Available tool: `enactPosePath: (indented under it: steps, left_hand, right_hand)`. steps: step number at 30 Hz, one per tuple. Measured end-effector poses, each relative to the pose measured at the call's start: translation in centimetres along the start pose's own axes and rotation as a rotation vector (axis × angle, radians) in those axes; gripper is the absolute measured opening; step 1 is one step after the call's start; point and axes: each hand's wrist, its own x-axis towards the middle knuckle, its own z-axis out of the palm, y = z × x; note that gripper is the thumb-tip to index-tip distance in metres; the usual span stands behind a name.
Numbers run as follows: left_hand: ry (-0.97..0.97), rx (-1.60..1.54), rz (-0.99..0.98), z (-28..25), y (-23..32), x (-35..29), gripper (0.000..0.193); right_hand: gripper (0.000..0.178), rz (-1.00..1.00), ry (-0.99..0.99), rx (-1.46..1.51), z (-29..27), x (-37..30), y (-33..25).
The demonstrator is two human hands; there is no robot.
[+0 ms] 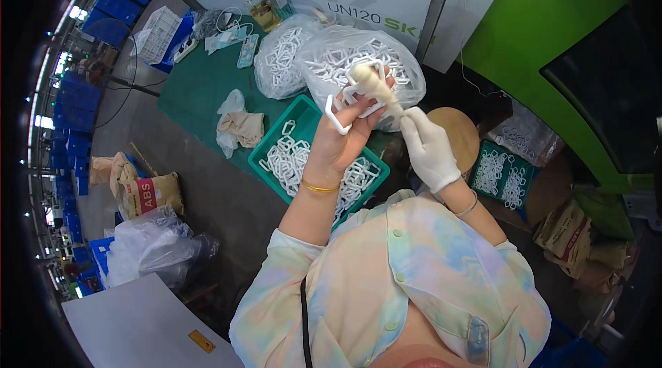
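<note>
My left hand [345, 135], bare with a gold bangle at the wrist, is raised over a green crate [276, 128]. Its fingers are closed around several white plastic links [338, 118]. A cream cloth piece [369, 82], perhaps a knitted glove, lies across these fingers; its exact shape is unclear. To the right, my right hand [429, 147] wears a white glove and pinches the lower end of this cloth. Loose white links [286, 158] fill much of the crate below. Just beyond my hands stands a clear plastic bag [414, 72] full of similar links.
A second bag of links [283, 58], a spray bottle [262, 13] and a crumpled cloth [243, 128] sit on the green tabletop [189, 96]. To the right are a round stool top [455, 135], another green crate [527, 185] and a green machine [531, 37].
</note>
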Motion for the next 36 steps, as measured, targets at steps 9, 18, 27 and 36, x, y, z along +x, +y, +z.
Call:
enactPosePath:
  steps: [9,18,27,36]
  left_hand:
    - [0.046,0.099,0.039,0.0,0.7,1.7,0.047]
    - [-0.026,-0.203,0.024,-1.5,1.7,3.6,0.059]
    - [-0.080,-0.520,-0.048,-2.2,2.6,4.7,0.070]
    - [-0.094,-0.441,-0.018,-2.6,4.4,6.1,0.069]
  right_hand:
    - [0.018,-0.056,0.022,-0.040,0.3,1.4,0.2]
    - [0.019,0.062,0.068,0.028,0.5,2.2,0.6]
    - [0.017,0.049,0.022,0.022,1.0,1.8,0.6]
    - [0.024,0.170,0.182,-0.030,-2.8,2.7,3.6]
